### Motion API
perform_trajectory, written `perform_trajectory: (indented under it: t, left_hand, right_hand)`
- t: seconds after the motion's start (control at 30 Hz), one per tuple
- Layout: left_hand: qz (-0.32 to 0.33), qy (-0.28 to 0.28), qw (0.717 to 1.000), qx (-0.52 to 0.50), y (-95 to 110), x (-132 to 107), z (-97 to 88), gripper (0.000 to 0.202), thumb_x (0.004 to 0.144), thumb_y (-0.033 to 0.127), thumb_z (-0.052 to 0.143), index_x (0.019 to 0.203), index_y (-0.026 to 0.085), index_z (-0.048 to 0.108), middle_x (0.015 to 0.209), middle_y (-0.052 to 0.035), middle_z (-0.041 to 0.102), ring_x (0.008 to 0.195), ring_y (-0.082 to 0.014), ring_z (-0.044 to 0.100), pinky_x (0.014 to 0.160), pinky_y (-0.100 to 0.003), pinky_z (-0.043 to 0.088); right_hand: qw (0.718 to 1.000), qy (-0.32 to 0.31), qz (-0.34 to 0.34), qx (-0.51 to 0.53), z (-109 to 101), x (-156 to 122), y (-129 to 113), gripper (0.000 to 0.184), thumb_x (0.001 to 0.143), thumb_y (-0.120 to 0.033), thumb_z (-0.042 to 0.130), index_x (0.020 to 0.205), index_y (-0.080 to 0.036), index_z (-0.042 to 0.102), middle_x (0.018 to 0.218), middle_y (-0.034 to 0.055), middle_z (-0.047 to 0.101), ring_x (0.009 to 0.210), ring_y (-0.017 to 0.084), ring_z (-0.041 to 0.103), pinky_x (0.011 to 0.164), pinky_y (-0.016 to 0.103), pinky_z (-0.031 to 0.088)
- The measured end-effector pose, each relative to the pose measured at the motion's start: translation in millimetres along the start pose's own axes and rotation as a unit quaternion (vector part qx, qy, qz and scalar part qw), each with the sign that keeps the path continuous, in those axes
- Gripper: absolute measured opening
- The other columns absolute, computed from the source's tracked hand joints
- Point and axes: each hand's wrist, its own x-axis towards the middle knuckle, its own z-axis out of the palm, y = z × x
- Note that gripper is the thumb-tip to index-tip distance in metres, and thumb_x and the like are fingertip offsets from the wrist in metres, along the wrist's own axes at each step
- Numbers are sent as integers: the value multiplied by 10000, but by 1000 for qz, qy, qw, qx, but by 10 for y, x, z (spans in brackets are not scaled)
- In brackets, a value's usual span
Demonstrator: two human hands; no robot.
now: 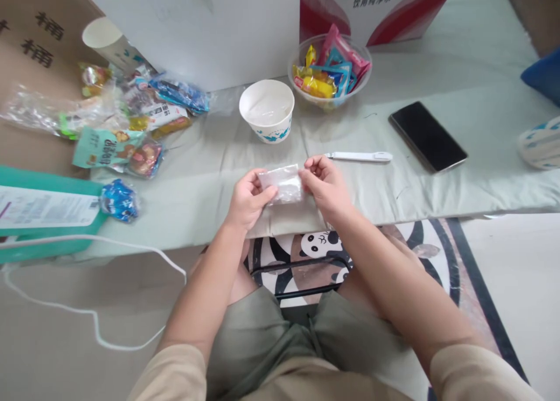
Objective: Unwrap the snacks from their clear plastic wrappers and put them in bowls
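Note:
Between my two hands, just above the table's front edge, is a small clear plastic bag (286, 185). My left hand (250, 198) pinches its left side, thumb on top. At the bag's upper right corner, the thumb and fingers of my right hand (324, 185) close on the edge. Whether anything lies inside the bag I cannot tell. Behind it stands a white paper cup (268, 110) with blue print, some clear plastic showing in it. A white slim-handled knife (361, 156) lies just beyond my right hand.
A clear bowl (367, 77) of wrapped snacks stands at the back, before a red and white box (406, 16). A black phone (429, 135) lies on the right. Snack packets (107, 147) and a tipped paper cup (102, 36) crowd the left, near a green box (48, 179) and white cable (94, 325).

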Motion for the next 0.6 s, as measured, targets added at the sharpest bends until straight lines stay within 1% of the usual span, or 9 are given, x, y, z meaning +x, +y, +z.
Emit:
perform_trajectory:
  t: [0.07,0.13,0.2,0.23,0.3,0.37,0.43,0.5,0.6]
  left_hand:
    - [65,80,993,56,78,84,-39,394,580,308,843,853,218,574,715,48,580,587,-87,514,549,-212,440]
    - [190,184,950,167,285,188,-60,272,622,215,774,798,216,567,707,45,547,603,-96,486,576,-227,441]
    - [328,273,857,290,608,314,-30,217,634,86,706,747,206,564,769,16,558,742,-133,544,736,-268,510]
    - [373,299,807,347,788,389,10,226,624,31,677,742,195,574,802,1,566,818,-152,561,823,-301,527]
    - [395,316,733,455,1121,563,137,288,591,-50,622,774,171,597,825,-8,591,893,-177,580,923,-367,528]
    - [330,243,699,586,1345,762,299,350,636,-73,575,885,157,661,937,-45,684,970,-216,630,970,-414,517]
    - [221,147,700,663,1438,966,455,317,696,-22,597,931,161,707,942,-65,718,956,-252,671,962,-445,534]
    - [102,36,693,713,1442,1157,571,243,662,2,670,836,164,720,850,-50,712,923,-257,688,974,-442,537]
    - [11,-84,659,747,1386,1424,638,125,651,27,697,701,141,707,683,9,638,947,-224,691,1081,-440,477]
  right_hand:
    - [999,26,8,-19,-41,6,-25,211,801,-377,651,839,-226,509,693,-64,506,576,73,472,592,249,393]
    - [999,32,9,-28,-83,2,-39,178,837,-372,608,813,-223,514,677,-64,506,569,70,478,595,248,390]
    - [999,22,7,-31,-116,-3,-42,191,859,-385,595,796,-222,519,665,-65,502,574,72,488,599,247,391]
    - [999,15,5,-35,-127,-5,-40,205,868,-396,594,787,-222,522,657,-65,499,578,74,495,605,247,395]
    - [999,3,3,-45,-137,-4,-35,228,880,-408,589,769,-220,525,652,-61,509,583,77,508,613,249,405]
    - [999,-7,7,-52,-134,0,-35,232,884,-405,583,758,-219,526,665,-55,533,584,80,521,609,251,411]
    - [998,-12,10,-56,-122,5,-43,231,884,-397,579,748,-218,523,666,-52,544,578,81,525,600,252,410]
    - [998,-13,8,-60,-106,10,-57,233,882,-386,574,732,-217,519,641,-55,533,563,80,517,597,251,411]
    - [998,-12,-3,-67,-88,14,-79,234,889,-376,565,723,-218,518,608,-57,521,554,82,502,600,248,414]
